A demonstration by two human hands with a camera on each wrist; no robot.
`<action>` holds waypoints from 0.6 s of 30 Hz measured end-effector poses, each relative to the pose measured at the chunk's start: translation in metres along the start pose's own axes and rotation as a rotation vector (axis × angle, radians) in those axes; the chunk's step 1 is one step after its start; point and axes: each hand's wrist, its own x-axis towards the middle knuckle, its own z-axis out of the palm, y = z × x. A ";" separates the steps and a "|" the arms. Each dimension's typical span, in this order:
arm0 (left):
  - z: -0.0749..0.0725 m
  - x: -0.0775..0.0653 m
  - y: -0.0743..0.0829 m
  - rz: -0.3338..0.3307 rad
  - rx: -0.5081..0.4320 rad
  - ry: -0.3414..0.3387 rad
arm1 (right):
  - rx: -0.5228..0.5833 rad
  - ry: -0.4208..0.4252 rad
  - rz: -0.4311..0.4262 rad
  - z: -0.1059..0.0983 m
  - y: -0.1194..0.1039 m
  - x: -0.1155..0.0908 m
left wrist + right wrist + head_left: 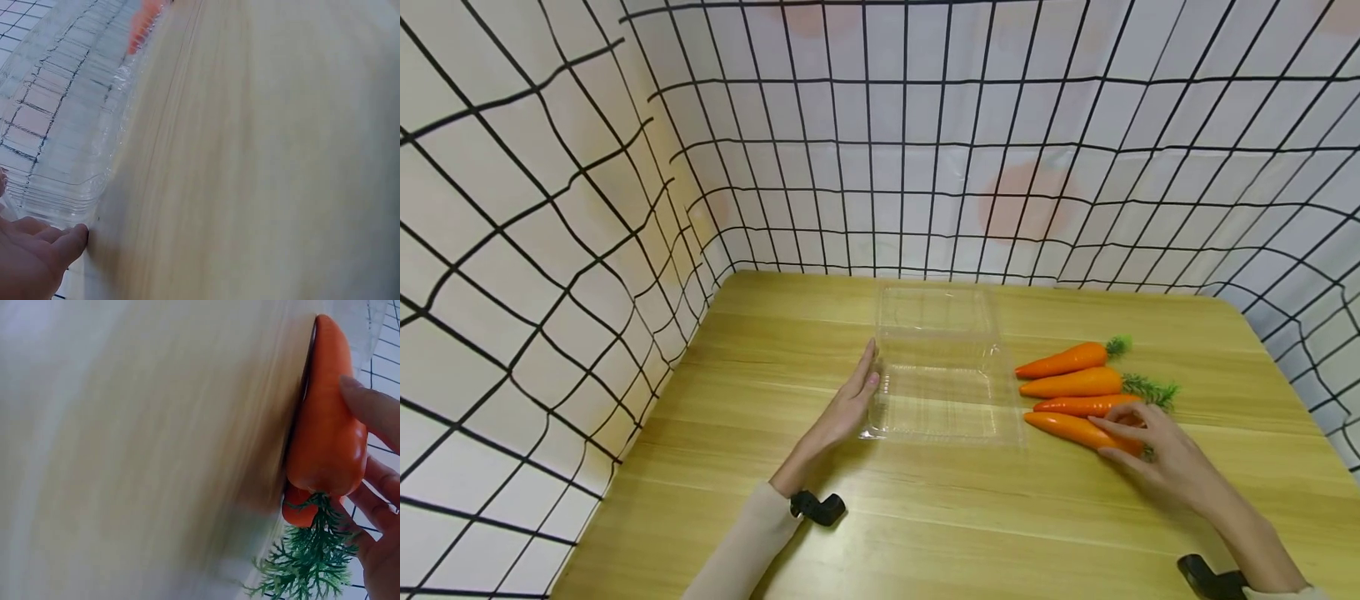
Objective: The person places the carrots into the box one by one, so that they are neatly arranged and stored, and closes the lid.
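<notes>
A clear plastic box with its lid folded back lies on the wooden table. My left hand touches its left side with fingers extended; in the left wrist view, the fingertips rest against the end of the clear box. To the right of the box, several orange carrots with green tops lie side by side. My right hand pinches the nearest carrot between thumb and fingers. In the right wrist view, the thumb lies along the side of that carrot, whose leafy top hangs free.
The other carrots, including the farthest carrot, lie just beyond the right hand. A black wire grid stands along the back and both sides of the table, with pale cloth behind it.
</notes>
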 end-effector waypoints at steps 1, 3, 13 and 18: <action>0.000 0.000 0.000 -0.002 0.000 0.003 | -0.008 -0.011 0.013 0.000 0.000 -0.001; 0.001 0.000 -0.001 -0.007 -0.002 0.006 | -0.030 -0.030 0.036 -0.001 0.000 -0.002; 0.001 0.001 0.000 -0.004 0.002 0.015 | -0.028 -0.033 0.048 -0.005 -0.005 -0.001; 0.002 0.000 -0.001 -0.009 -0.003 0.019 | 0.022 -0.018 0.050 -0.011 -0.007 0.004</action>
